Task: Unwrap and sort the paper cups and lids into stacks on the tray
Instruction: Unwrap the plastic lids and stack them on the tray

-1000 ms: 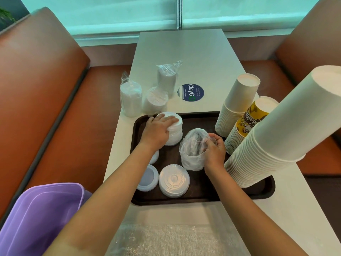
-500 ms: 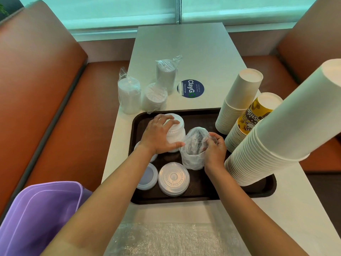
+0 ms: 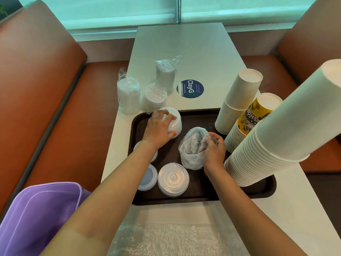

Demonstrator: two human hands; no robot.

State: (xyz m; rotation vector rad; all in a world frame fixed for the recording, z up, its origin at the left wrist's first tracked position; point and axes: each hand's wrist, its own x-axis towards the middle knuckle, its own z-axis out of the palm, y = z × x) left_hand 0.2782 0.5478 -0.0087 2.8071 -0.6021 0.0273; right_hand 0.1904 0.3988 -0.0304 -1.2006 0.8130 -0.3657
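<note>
the stack of white lids stands at the far left of the dark tray, and the left hand is over it, fingers curled across the top and thumb against its near side, gripping it. just right of that, mid-tray, a crumpled clear plastic wrapper sits slack and open-mouthed; the right hand pinches its right edge with bent fingers. nearer the person on the tray lie a clear ribbed lid stack, a smaller pale lid just left of it, and another lid mostly hidden under the left wrist. along the tray's right side three tall stacks of paper cups lean: a plain white one farthest, a yellow printed one in the middle, and a big white one nearest. beyond the tray, on the white table, three still-wrapped lid packs cluster beside a round blue sticker. a sheet of clear plastic covers the near table edge. brown bench seats flank the table, a purple bin stands at lower left, and a window with a pale blind runs behind.
</note>
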